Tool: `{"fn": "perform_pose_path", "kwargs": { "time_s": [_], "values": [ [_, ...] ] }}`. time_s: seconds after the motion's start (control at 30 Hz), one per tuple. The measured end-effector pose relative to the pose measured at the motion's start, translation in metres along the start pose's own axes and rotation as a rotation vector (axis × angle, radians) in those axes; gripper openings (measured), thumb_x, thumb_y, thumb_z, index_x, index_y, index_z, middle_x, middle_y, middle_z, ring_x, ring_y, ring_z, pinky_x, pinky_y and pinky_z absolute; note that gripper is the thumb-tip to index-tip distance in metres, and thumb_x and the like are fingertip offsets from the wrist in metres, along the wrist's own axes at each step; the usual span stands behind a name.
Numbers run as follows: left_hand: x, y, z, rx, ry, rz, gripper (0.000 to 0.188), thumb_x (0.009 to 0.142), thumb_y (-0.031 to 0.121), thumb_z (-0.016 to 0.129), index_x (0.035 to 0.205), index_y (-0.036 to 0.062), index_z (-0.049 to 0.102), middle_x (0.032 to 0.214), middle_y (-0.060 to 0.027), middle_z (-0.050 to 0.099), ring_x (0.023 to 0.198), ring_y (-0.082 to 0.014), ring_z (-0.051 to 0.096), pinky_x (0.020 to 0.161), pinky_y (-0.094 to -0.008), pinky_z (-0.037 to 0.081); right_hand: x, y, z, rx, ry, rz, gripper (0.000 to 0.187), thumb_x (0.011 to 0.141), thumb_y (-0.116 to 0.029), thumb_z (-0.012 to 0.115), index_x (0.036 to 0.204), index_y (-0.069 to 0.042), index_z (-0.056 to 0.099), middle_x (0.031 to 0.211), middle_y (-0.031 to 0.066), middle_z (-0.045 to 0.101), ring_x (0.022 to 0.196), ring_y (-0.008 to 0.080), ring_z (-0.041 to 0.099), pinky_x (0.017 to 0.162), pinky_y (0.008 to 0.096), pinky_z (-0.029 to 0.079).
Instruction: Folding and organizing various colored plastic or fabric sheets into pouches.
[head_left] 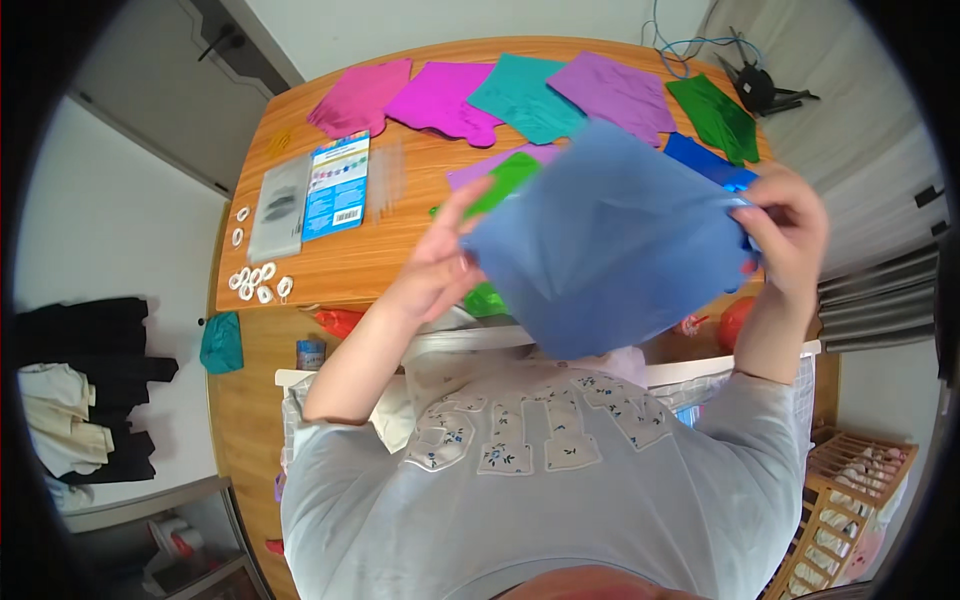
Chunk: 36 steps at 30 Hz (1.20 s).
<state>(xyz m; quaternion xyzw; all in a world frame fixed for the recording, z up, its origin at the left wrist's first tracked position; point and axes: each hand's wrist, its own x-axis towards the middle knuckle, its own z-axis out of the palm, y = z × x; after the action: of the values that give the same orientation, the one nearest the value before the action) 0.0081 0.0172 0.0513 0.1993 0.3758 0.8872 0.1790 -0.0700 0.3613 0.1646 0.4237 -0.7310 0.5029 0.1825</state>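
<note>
A flat blue sheet, which looks like an uninflated foil balloon (610,240), is stretched in the air between my hands, above the table's near edge. My left hand (440,262) pinches its left corner, the index finger pointing up. At the opposite corner, my right hand (788,225) is closed with thumb and fingers on the edge. Part of the sheet is smeared by motion. Under and behind it lie a bright green foil piece (512,180) and a darker blue one (700,158), both partly hidden.
Along the wooden table's (400,230) far edge lie pink (362,97), magenta (440,95), teal (525,95), purple (615,92) and dark green (716,115) foil pieces. On the left are a blue printed card (336,185), clear sleeves (276,210) and several white ribbon rolls (250,280).
</note>
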Motion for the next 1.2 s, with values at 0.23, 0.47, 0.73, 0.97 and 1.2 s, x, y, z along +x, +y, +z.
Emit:
{"fn": "perform_pose_path", "kwargs": {
  "time_s": [0.23,0.47,0.73,0.97,1.2],
  "values": [
    [-0.023,0.026,-0.053,0.681,0.561,-0.188,0.061,0.086,0.004,0.075,0.141,0.0063,0.048,0.106,-0.0075,0.067,0.093,-0.0151,0.067,0.078,-0.0311,0.056,-0.028,0.104,0.097,0.051,-0.069,0.859,0.016,0.087,-0.013,0.075,0.099,-0.005,0.068,0.082,-0.0041,0.06,0.067,0.005,0.05,0.06,0.0215,0.04],
    [0.001,0.018,-0.074,1.048,0.635,-0.26,0.04,0.084,0.008,0.079,0.121,0.0036,0.064,0.083,-0.0033,0.071,0.073,-0.006,0.063,0.06,-0.022,0.049,-0.041,0.116,0.117,-0.283,-0.08,0.598,0.035,0.088,-0.01,0.073,0.122,-0.005,0.063,0.095,0.001,0.064,0.079,0.0081,0.058,0.069,0.0224,0.048],
    [0.028,0.042,-0.08,1.457,0.582,-0.266,0.036,0.076,0.014,0.085,0.107,0.0046,0.07,0.073,-0.0046,0.07,0.072,-0.0111,0.063,0.067,-0.029,0.049,-0.079,0.126,0.093,0.396,0.091,0.763,0.06,0.086,0.008,0.066,0.141,-0.007,0.046,0.117,0.0088,0.061,0.095,0.0093,0.062,0.079,0.0224,0.051],
    [0.041,0.04,-0.104,1.369,0.459,-0.208,0.038,0.075,0.017,0.086,0.107,0.0054,0.07,0.075,-0.0049,0.071,0.08,-0.0149,0.065,0.075,-0.0313,0.049,-0.065,0.122,0.09,0.229,-0.054,0.848,0.06,0.085,0.014,0.059,0.14,-0.006,0.046,0.129,0.0117,0.058,0.103,0.0114,0.062,0.086,0.0232,0.052],
    [0.041,0.039,-0.109,1.778,0.245,-0.082,0.059,0.072,0.021,0.086,0.125,0.0094,0.063,0.122,-0.0117,0.064,0.115,-0.0243,0.055,0.097,-0.0381,0.043,-0.059,0.13,0.086,0.094,-0.136,0.629,0.061,0.086,0.011,0.06,0.143,-0.006,0.045,0.139,0.0113,0.055,0.117,0.0201,0.06,0.096,0.0303,0.051]
  ]
}}
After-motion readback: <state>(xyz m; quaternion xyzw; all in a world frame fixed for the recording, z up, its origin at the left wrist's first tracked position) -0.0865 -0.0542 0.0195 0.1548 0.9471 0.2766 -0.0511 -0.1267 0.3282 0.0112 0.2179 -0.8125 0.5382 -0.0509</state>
